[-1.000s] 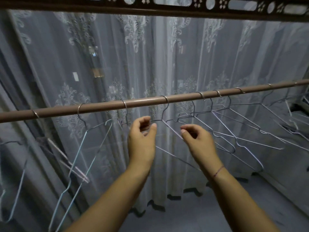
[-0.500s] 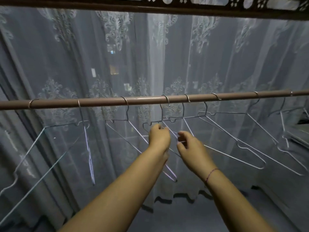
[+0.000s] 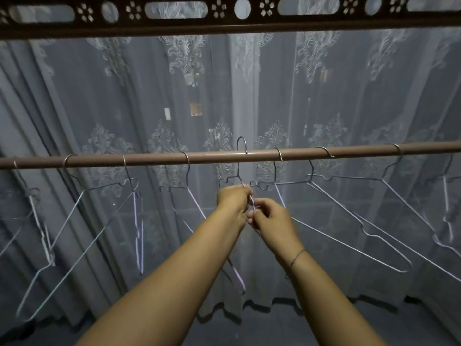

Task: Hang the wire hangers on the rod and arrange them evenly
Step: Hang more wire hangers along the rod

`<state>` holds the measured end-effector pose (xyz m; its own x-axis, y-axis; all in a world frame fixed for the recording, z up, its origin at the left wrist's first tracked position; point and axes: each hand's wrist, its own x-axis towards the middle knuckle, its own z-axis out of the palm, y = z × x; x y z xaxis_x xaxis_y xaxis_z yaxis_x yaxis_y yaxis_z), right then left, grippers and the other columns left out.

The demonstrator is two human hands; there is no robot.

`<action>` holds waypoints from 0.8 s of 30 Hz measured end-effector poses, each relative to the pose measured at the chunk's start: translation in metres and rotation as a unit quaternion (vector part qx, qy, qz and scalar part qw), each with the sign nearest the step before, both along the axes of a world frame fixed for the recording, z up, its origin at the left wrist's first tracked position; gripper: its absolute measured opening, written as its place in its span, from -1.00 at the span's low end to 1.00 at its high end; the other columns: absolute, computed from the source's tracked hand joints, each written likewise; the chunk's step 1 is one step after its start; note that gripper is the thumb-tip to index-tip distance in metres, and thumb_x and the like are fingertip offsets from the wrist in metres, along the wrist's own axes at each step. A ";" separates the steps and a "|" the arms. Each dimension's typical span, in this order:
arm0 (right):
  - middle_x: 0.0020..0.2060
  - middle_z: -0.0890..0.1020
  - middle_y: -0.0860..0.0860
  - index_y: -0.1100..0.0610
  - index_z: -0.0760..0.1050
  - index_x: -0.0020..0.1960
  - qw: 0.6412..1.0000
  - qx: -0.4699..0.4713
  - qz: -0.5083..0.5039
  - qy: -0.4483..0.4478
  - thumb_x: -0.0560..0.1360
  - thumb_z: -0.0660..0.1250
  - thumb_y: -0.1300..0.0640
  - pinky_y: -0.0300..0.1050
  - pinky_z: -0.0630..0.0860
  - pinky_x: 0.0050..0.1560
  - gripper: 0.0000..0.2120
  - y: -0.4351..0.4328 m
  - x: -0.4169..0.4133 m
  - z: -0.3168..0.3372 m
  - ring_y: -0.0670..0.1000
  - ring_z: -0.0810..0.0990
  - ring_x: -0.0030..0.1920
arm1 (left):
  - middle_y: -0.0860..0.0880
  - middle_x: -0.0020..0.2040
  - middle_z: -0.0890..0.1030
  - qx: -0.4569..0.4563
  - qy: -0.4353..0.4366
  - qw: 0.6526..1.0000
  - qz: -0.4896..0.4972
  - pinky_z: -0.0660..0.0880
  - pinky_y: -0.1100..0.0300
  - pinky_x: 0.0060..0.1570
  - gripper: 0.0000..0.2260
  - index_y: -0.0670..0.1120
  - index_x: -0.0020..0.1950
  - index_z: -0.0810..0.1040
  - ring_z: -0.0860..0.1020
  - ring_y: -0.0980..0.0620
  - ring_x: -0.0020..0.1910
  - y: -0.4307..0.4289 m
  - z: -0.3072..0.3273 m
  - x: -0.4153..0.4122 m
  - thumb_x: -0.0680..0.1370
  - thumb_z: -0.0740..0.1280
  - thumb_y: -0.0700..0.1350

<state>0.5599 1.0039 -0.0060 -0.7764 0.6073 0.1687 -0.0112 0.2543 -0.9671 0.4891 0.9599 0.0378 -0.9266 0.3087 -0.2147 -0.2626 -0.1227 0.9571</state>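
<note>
A brown rod (image 3: 224, 156) runs across the view at mid height, with several wire hangers hooked over it. The middle hanger (image 3: 241, 168) is lifted, so its hook stands above the rod. My left hand (image 3: 233, 199) grips this hanger's wire just below the neck. My right hand (image 3: 270, 217) pinches the same wire right beside the left hand. Neighbouring hangers hang at the left (image 3: 185, 176) and at the right (image 3: 279, 171). More hangers spread out toward both ends of the rod.
A sheer lace curtain (image 3: 249, 96) hangs close behind the rod. A dark carved wooden rail (image 3: 224, 13) runs along the top. The floor (image 3: 249, 328) shows below the curtain hem.
Both hands closed together onto the middle hanger's wire and lifted it, so its hook now rises above the rod. The camera shifted, bringing the rod level and centred.
</note>
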 end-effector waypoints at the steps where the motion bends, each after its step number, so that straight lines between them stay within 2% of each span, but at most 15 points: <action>1: -0.36 0.65 0.02 -0.17 0.56 -0.21 1.000 -0.006 -0.001 -0.001 0.35 0.16 0.17 0.25 0.57 0.01 -0.71 0.000 -0.004 0.003 0.06 0.63 -0.22 | -0.11 -0.46 0.37 -0.001 0.005 1.000 0.003 0.18 0.48 -0.73 -0.73 -0.16 -0.38 0.44 0.26 0.18 -0.81 0.001 0.001 -0.004 0.50 0.23 -0.36; 4: -0.29 0.65 0.11 -0.04 0.53 -0.23 1.000 -0.020 -0.002 0.000 0.43 0.15 0.31 0.21 0.55 0.03 -0.70 -0.002 -0.010 0.007 0.07 0.60 -0.22 | -0.11 -0.41 0.42 -0.006 0.008 1.000 0.002 0.21 0.48 -0.71 -0.75 -0.14 -0.36 0.45 0.37 0.12 -0.70 0.002 -0.001 -0.012 0.52 0.24 -0.31; 6: -0.26 0.64 0.13 -0.03 0.53 -0.21 0.999 -0.033 0.007 0.003 0.45 0.15 0.32 0.18 0.54 0.07 -0.70 -0.005 -0.012 0.006 0.07 0.59 -0.20 | -0.10 -0.38 0.45 -0.001 0.000 1.000 0.000 0.24 0.47 -0.70 -0.77 -0.13 -0.34 0.47 0.38 0.04 -0.53 0.001 -0.005 -0.016 0.52 0.25 -0.28; 8: -0.26 0.62 0.11 0.00 0.52 -0.13 0.999 -0.043 0.013 0.008 0.49 0.14 0.32 0.09 0.54 0.09 -0.72 -0.007 -0.015 0.006 0.04 0.58 -0.19 | -0.09 -0.38 0.45 0.004 -0.002 1.000 0.000 0.25 0.46 -0.71 -0.77 -0.12 -0.33 0.47 0.36 0.03 -0.49 0.001 -0.004 -0.021 0.53 0.26 -0.27; 10: -0.29 0.60 0.06 0.06 0.53 -0.07 0.999 -0.042 0.010 0.016 0.49 0.13 0.32 0.06 0.54 0.05 -0.75 -0.008 -0.023 0.008 -0.01 0.56 -0.25 | -0.10 -0.41 0.42 0.002 0.007 1.000 -0.001 0.22 0.46 -0.72 -0.75 -0.14 -0.35 0.45 0.37 0.06 -0.59 0.001 -0.001 -0.026 0.53 0.25 -0.27; 12: -0.36 0.57 0.02 0.09 0.53 -0.14 0.999 -0.036 0.010 0.031 0.49 0.13 0.34 -0.01 0.52 -0.08 -0.75 -0.009 -0.031 0.011 -0.06 0.51 -0.34 | -0.12 -0.45 0.38 0.001 0.012 1.000 0.000 0.19 0.48 -0.70 -0.73 -0.15 -0.39 0.43 0.31 0.08 -0.72 0.002 0.001 -0.032 0.53 0.24 -0.28; 14: -0.41 0.54 0.01 0.11 0.53 -0.19 0.999 -0.037 0.003 0.035 0.48 0.13 0.35 -0.11 0.47 -0.19 -0.74 -0.010 -0.035 0.012 -0.08 0.48 -0.39 | -0.13 -0.47 0.36 -0.005 0.005 1.000 -0.001 0.20 0.49 -0.68 -0.73 -0.17 -0.39 0.41 0.25 0.07 -0.78 0.002 0.001 -0.034 0.52 0.24 -0.28; 16: -0.43 0.54 0.02 0.11 0.53 -0.24 0.998 -0.051 -0.005 0.035 0.49 0.14 0.32 -0.11 0.45 -0.23 -0.74 -0.010 -0.036 0.005 -0.05 0.49 -0.40 | -0.12 -0.53 0.36 -0.014 -0.011 1.000 -0.014 0.22 0.48 -0.67 -0.73 -0.18 -0.40 0.40 0.21 0.09 -0.82 0.000 -0.006 -0.034 0.52 0.23 -0.29; 18: -0.42 0.56 0.02 0.10 0.54 -0.29 0.998 -0.056 -0.012 0.027 0.49 0.17 0.20 -0.01 0.48 -0.16 -0.75 -0.011 -0.032 -0.007 0.02 0.53 -0.34 | -0.08 -0.64 0.38 -0.026 -0.023 0.999 -0.026 0.21 0.47 -0.68 -0.72 -0.18 -0.41 0.39 0.26 0.08 -0.79 -0.003 -0.017 -0.034 0.52 0.22 -0.30; 21: -0.33 0.60 0.03 0.07 0.55 -0.28 0.999 -0.047 -0.027 0.006 0.53 0.15 0.10 0.07 0.52 -0.01 -0.72 -0.007 -0.022 -0.021 0.07 0.57 -0.21 | -0.09 -0.46 0.44 -0.070 -0.015 0.996 -0.058 0.26 0.33 -0.52 -0.73 -0.14 -0.39 0.41 0.36 0.03 -0.53 -0.009 -0.037 -0.032 0.52 0.24 -0.28; 24: -0.17 0.63 0.06 0.05 0.54 -0.15 0.998 -0.025 -0.052 -0.017 0.55 0.14 0.13 0.11 0.51 0.14 -0.78 -0.001 -0.011 -0.029 0.10 0.61 -0.02 | -0.10 -0.41 0.40 -0.115 0.004 0.989 -0.092 0.23 0.26 -0.43 -0.74 -0.13 -0.37 0.44 0.31 0.03 -0.46 -0.022 -0.056 -0.028 0.52 0.26 -0.30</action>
